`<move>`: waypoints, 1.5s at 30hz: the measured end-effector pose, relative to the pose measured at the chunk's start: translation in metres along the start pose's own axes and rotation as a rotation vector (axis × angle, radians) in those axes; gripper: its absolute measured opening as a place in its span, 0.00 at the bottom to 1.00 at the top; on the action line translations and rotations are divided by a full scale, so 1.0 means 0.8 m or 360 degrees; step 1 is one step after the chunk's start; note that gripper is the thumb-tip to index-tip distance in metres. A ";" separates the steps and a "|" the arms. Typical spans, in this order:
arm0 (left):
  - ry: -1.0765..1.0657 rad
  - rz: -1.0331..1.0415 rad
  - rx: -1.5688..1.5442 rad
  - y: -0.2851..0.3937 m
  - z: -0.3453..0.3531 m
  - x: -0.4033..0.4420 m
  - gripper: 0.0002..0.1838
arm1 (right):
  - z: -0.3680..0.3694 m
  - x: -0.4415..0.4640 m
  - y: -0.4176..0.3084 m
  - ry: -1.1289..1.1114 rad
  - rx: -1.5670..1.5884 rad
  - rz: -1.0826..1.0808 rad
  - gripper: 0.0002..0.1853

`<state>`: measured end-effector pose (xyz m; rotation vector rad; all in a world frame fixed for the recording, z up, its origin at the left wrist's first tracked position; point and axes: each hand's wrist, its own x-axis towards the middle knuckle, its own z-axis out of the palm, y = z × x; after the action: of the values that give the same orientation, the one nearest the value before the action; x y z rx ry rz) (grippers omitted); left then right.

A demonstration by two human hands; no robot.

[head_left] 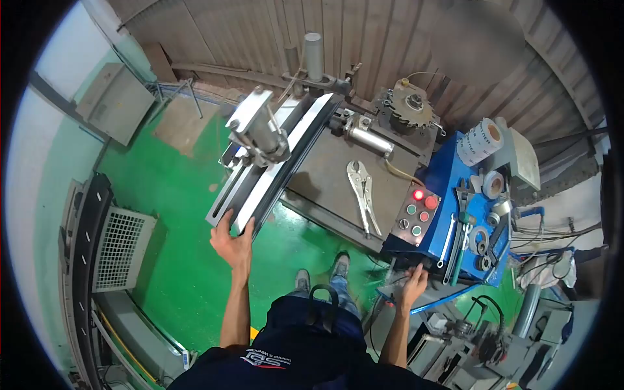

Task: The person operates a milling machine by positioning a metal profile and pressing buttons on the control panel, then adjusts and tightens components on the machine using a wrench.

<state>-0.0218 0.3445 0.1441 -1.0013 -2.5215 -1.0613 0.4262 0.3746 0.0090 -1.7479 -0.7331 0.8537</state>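
A long white-and-black metal profile (284, 153) lies lengthwise on the machine, passing beneath an upright clamp cylinder (260, 127). My left hand (232, 247) grips its near end, thumb on one side and fingers on the other. My right hand (412, 287) is at the front edge of the blue cabinet (441, 227), below the control box (416, 213). Its fingers are curled against a dark part there; what they hold, if anything, is hidden. On the control box one red light glows. Locking pliers (362, 195) lie on the machine's metal table (325, 179).
A toothed circular blade (411, 107) sits at the back right, near a horizontal cylinder (370, 138). Wrenches, a screwdriver (463, 247) and tape rolls (493, 184) crowd the blue cabinet top. A grey grate (123, 249) stands on the left over green floor (175, 260).
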 end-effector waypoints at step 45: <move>-0.0167 0.0195 -0.0693 -0.058 -0.139 -0.149 0.05 | 0.144 0.050 -0.129 -0.0050 -0.1236 -0.0257 0.31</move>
<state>0.0299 0.1825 0.1451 -1.3323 -2.3157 -1.5971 0.3458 0.4979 0.0716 -2.3025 -1.3273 0.5068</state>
